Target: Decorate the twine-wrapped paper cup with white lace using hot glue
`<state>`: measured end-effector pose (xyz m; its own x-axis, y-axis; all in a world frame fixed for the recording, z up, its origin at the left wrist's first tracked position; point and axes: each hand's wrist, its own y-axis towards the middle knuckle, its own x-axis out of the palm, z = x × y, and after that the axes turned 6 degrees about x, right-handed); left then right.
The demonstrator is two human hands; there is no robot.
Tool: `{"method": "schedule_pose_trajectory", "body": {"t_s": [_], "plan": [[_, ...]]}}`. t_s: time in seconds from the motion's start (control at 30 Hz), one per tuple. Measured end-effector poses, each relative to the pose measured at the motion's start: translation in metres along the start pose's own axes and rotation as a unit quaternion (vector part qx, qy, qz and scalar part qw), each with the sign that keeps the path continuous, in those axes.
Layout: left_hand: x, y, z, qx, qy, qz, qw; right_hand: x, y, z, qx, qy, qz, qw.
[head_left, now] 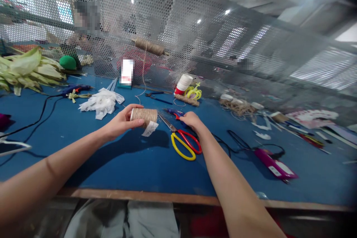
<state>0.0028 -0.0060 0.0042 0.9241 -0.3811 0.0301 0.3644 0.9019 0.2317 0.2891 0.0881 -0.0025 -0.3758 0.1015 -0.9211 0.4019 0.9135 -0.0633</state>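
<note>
My left hand (121, 122) is closed around a cylinder wrapped in brown twine (150, 114), held on its side above the table. A short strip of white lace (150, 129) hangs from the cylinder's lower right side. My right hand (192, 120) is closed on the handle of a blue hot glue gun (172, 111) with a red trigger, its nozzle pointing left. Between my hands lie scissors (173, 129), one handle loop red and the other yellow, the blades pointing toward the cylinder. My right fingers are partly hidden behind the hand.
A blue table (134, 174) meets a perforated metal screen (167, 18), where a twine roll (150, 47) hangs. White lace (103, 100), pliers (158, 97), a second glue gun (76, 89) and corn husks (28, 67) lie left. A purple power strip (275, 163) lies right. A person (86, 18) is beyond.
</note>
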Motion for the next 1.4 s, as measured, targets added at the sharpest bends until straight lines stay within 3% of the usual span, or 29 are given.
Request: {"method": "schedule_pose_trajectory", "body": {"t_s": [0.27,0.43,0.53,0.6,0.7,0.8,1.0,1.4], "plan": [[-0.003,0.001,-0.003,0.02,0.003,-0.006,1.0,-0.001,-0.013,0.001,-0.003,0.156,-0.042,0.987],[-0.008,0.003,-0.007,0.029,0.026,-0.007,0.999,-0.022,-0.049,-0.007,-0.05,0.317,-0.082,0.943],[-0.011,0.004,-0.008,0.033,0.026,0.002,0.999,-0.036,-0.079,-0.012,-0.084,0.363,-0.137,0.918],[-0.012,0.005,-0.009,0.033,0.026,0.012,0.999,-0.04,-0.099,-0.014,-0.136,0.401,-0.206,0.882],[-0.013,0.006,-0.011,0.035,0.032,0.033,0.998,-0.038,-0.12,-0.015,-0.211,0.399,-0.225,0.863],[-0.013,0.007,-0.012,0.034,0.035,0.05,0.998,-0.033,-0.13,-0.015,-0.243,0.391,-0.186,0.868],[-0.014,0.007,-0.01,0.033,0.032,0.07,0.996,-0.033,-0.137,-0.013,-0.267,0.31,-0.125,0.904],[-0.013,0.006,-0.009,0.035,0.056,0.065,0.996,-0.034,-0.139,-0.014,-0.264,0.253,-0.098,0.926]]}}
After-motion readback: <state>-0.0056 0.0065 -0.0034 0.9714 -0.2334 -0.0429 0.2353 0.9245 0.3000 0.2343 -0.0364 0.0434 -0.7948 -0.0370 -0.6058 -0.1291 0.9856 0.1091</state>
